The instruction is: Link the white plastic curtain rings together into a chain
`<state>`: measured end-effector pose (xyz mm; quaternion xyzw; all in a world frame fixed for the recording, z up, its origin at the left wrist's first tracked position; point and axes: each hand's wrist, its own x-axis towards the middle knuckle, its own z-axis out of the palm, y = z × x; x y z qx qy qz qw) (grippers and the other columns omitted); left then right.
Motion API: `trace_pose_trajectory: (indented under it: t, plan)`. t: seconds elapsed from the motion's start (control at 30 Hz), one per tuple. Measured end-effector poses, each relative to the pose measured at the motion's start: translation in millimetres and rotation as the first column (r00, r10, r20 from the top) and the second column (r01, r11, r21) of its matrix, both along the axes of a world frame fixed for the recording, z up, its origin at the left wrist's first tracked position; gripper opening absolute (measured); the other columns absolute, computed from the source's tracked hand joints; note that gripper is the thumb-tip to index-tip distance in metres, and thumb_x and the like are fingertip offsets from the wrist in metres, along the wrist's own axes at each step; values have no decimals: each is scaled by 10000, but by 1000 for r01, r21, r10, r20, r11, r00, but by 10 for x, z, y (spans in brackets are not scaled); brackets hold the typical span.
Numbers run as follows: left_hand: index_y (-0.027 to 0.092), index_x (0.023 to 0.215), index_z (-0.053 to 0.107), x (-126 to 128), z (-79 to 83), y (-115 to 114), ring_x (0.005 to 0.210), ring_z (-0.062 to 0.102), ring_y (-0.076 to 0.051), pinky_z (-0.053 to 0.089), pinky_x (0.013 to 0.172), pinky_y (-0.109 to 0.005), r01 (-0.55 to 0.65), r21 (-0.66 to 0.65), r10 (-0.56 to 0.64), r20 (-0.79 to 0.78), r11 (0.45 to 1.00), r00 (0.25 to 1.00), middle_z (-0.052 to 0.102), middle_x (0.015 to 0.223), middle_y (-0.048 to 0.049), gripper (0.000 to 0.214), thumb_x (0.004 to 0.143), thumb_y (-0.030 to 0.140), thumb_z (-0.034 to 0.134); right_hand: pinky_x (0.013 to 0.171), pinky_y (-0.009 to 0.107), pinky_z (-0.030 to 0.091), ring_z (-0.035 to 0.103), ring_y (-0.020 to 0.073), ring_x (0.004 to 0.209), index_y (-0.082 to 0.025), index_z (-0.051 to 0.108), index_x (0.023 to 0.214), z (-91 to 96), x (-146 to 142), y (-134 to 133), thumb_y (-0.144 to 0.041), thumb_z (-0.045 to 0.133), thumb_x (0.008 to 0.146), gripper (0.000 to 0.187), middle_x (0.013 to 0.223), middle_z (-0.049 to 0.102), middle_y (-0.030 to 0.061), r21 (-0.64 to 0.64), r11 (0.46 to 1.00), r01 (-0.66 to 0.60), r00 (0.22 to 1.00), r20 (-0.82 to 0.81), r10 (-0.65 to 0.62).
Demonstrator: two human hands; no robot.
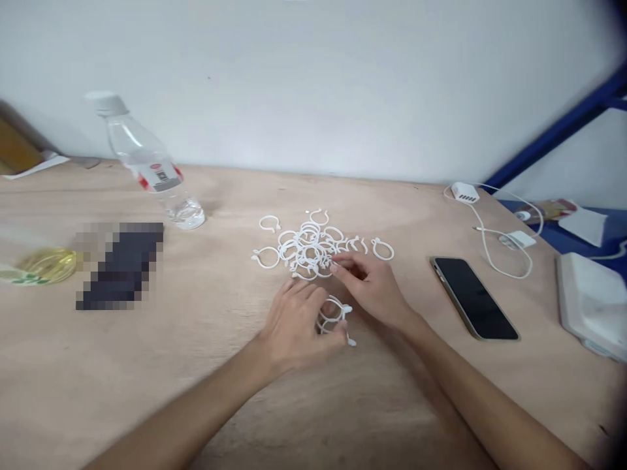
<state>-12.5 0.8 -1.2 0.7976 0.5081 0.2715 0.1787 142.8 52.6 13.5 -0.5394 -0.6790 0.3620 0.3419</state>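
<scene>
A loose heap of several white plastic rings (308, 247) lies on the wooden table (206, 391) near its middle. My left hand (294, 323) rests on the table just in front of the heap and grips a small bunch of linked white rings (336, 316). My right hand (369, 287) reaches to the near edge of the heap, its fingertips touching a ring there. Whether it has pinched that ring is hard to tell. One single ring (383, 249) lies apart at the heap's right.
A clear water bottle (147, 163) stands at the back left, with a dark blurred object (122, 264) and a yellowish item (44, 266) beside it. A black phone (474, 297) lies right of my hands. A white charger with cable (490, 228) and a white box (592, 303) sit at the far right.
</scene>
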Motion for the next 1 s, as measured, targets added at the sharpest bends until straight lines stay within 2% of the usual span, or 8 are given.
trace_pose_trajectory:
  t: [0.1, 0.2, 0.3, 0.47, 0.6, 0.7, 0.83, 1.0]
  plan:
    - [199, 784, 583, 14, 1, -20, 874, 545, -239, 407, 818, -397, -3, 39, 4, -28, 999, 1000, 627, 860, -41, 182, 716, 367, 593, 618, 283, 418, 562, 152, 595, -182, 700, 965, 19, -166, 227, -428, 593, 792, 320, 638, 636, 3, 106, 994, -15, 955, 296, -18]
    - [185, 976, 588, 14, -12, -29, 971, 523, -270, 410, 882, -434, -20, 45, 22, -40, 999, 999, 615, 991, -71, 343, 720, 413, 605, 608, 287, 405, 574, 167, 586, -184, 718, 851, -9, -304, 370, -408, 578, 785, 272, 609, 641, 12, 177, 984, -10, 891, 448, -71]
    - [156, 1119, 544, 0, -16, -28, 1012, 508, -291, 419, 891, -457, -63, 62, 63, -12, 996, 998, 592, 1056, -102, 484, 734, 441, 606, 610, 282, 405, 585, 168, 582, -181, 712, 758, -44, -347, 459, -330, 557, 784, 217, 598, 646, 17, 259, 966, 8, 888, 443, -126]
    - [187, 992, 539, -44, -9, -11, 947, 525, -247, 438, 837, -418, -130, 72, 115, 190, 989, 975, 599, 979, -74, 243, 811, 348, 560, 572, 268, 413, 573, 155, 553, -152, 686, 795, 5, -240, 478, -372, 565, 800, 251, 623, 654, 29, 319, 942, 107, 951, 242, -191]
    - [196, 942, 490, -74, -31, 12, 865, 519, -189, 434, 785, -348, -203, 1, 176, 491, 979, 853, 573, 916, -47, 171, 828, 298, 567, 552, 259, 414, 558, 139, 554, -155, 658, 813, 136, -42, 309, -365, 552, 828, 235, 653, 654, 24, 187, 980, -71, 976, 214, 30]
    - [196, 958, 476, -78, -50, 25, 817, 498, -160, 425, 751, -312, -192, -81, 202, 591, 978, 781, 549, 890, -34, 199, 822, 292, 587, 561, 252, 410, 548, 129, 581, -171, 658, 826, 203, 99, 119, -336, 540, 853, 204, 678, 648, 11, 54, 968, -244, 949, 219, 227]
    - [202, 1006, 502, -74, -50, 29, 786, 498, -148, 415, 741, -302, -47, -82, 86, 581, 996, 810, 555, 861, -18, 294, 785, 325, 653, 542, 241, 390, 509, 115, 583, -172, 682, 839, 191, 179, -80, -340, 540, 867, 221, 660, 607, -3, -81, 947, -311, 945, 84, 317]
    - [204, 893, 554, -74, -28, 34, 743, 502, -150, 395, 673, -288, 69, -101, -10, 494, 993, 869, 556, 794, -2, 288, 738, 401, 696, 551, 232, 410, 547, 112, 602, -145, 679, 765, 147, 149, -165, -284, 596, 820, 172, 669, 628, 7, -271, 920, -283, 956, -155, 248]
